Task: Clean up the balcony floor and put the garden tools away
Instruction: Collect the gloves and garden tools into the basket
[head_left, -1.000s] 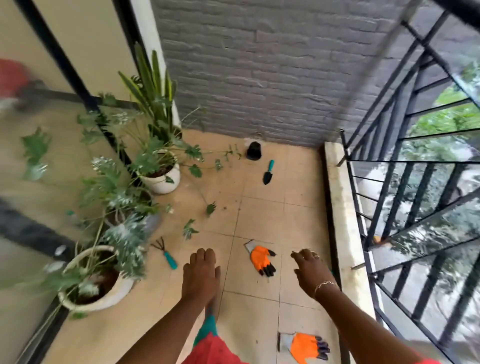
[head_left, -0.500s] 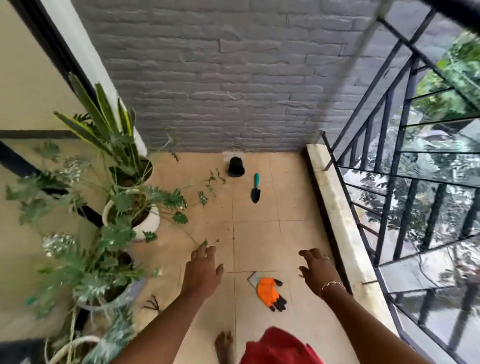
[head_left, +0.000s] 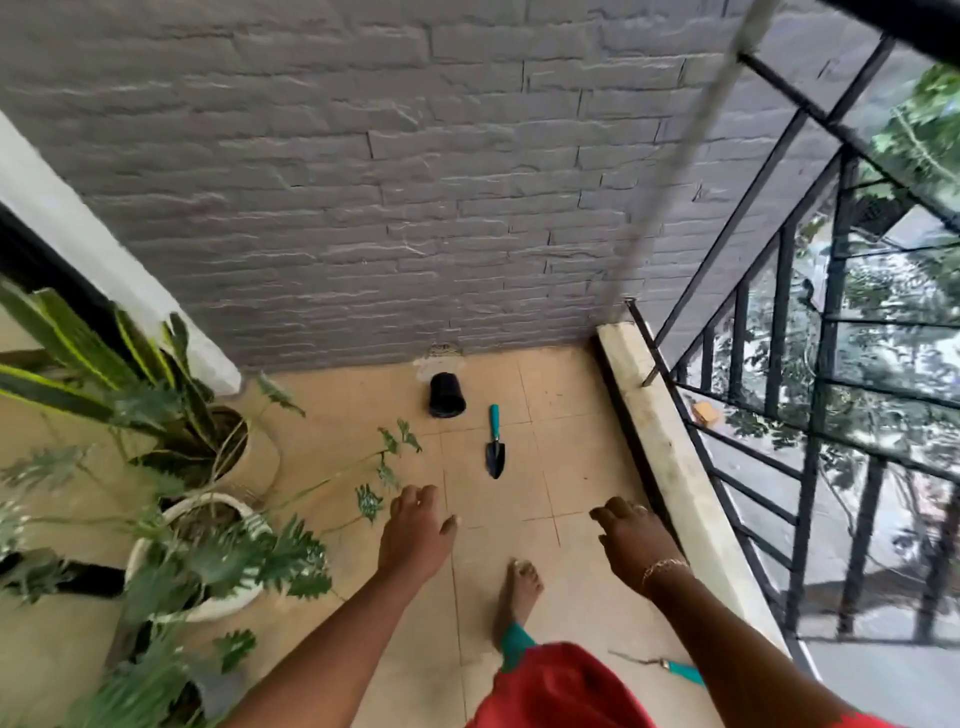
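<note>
Rake (head_left: 681, 671) partly behind right forearm (head_left: 763, 649)

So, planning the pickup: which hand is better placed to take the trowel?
Left, probably. The left hand hovers empty, nearer the trowel blade; the right hand, also empty, hangs farther off by the ledge.

Rough grey brick wall (head_left: 415, 182), smooth tiled floor (head_left: 519, 499), metal railing (head_left: 779, 312).
</note>
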